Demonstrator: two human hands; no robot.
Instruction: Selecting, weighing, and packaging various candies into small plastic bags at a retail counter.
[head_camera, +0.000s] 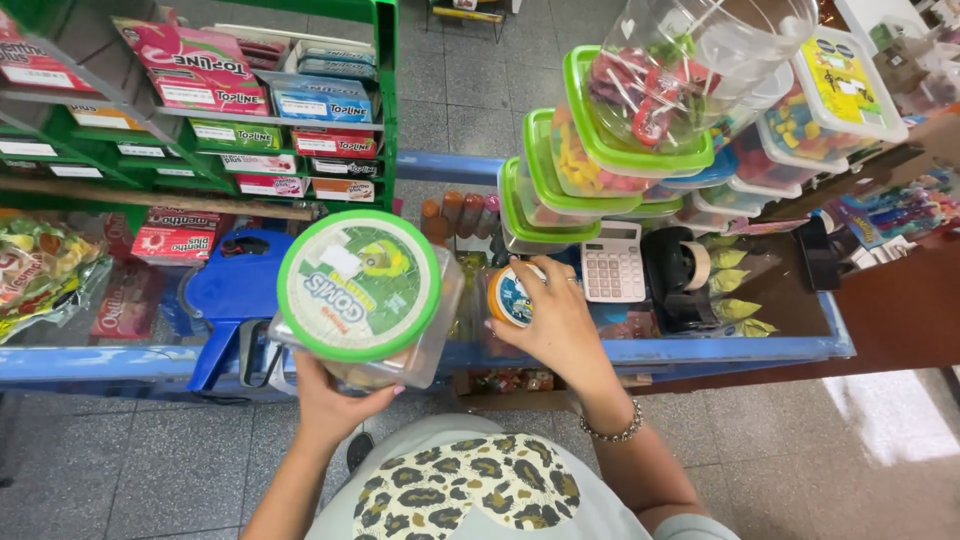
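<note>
Fingers of the left hand (330, 405) cradle a green-lidded candy tub (360, 290) from below, lifted off the tabletop (700, 350); right hand (560, 325) grips a small orange-rimmed container (510, 296) resting there, not yet raised.

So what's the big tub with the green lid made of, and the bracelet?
The tub in the left hand looks like clear plastic: you can see the contents through its wall. Its green lid seems smooth plastic with a printed label. The bracelet by the right hand looks like shiny silvery beads, probably metal, though that's hard to tell.
</note>
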